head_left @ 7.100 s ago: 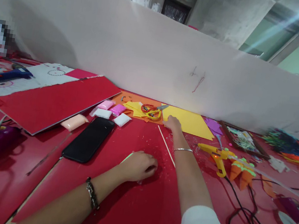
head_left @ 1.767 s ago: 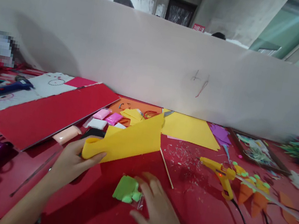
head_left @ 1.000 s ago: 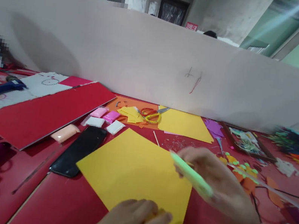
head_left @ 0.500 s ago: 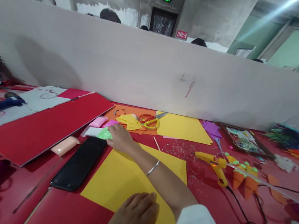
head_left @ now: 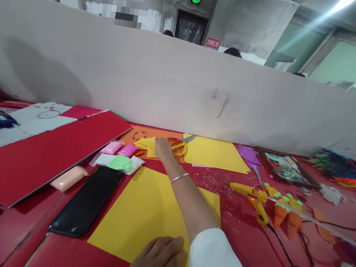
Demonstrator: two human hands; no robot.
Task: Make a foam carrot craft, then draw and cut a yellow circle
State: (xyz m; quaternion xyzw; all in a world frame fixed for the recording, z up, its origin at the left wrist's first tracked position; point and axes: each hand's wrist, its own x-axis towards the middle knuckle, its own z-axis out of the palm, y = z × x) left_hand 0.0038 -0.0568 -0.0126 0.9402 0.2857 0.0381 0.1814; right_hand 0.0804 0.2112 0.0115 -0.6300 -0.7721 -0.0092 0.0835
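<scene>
My left hand (head_left: 156, 262) lies flat and open on the near edge of a large yellow sheet (head_left: 141, 209) spread on the red table. My right arm stretches across that sheet. My right hand (head_left: 163, 147) rests on a pile of yellow scraps, fingers loosely out beside the handles of red-and-yellow scissors (head_left: 180, 146); I see nothing gripped in it. A green clay packet (head_left: 120, 163) lies left of the arm, on white packets near two pink ones (head_left: 119, 148). A black phone (head_left: 87, 200) lies left of the sheet.
A red board (head_left: 42, 147) and a peach clay block (head_left: 68, 178) lie at the left. A yellow glue gun (head_left: 251, 196), paper carrots (head_left: 284, 210) and black cables sit at the right. A second yellow sheet (head_left: 217, 154) lies by the white partition (head_left: 172, 87).
My right hand has let go of the green clay packet by the pink ones and moved right and farther out to the scissors. My left hand stays on the yellow sheet.
</scene>
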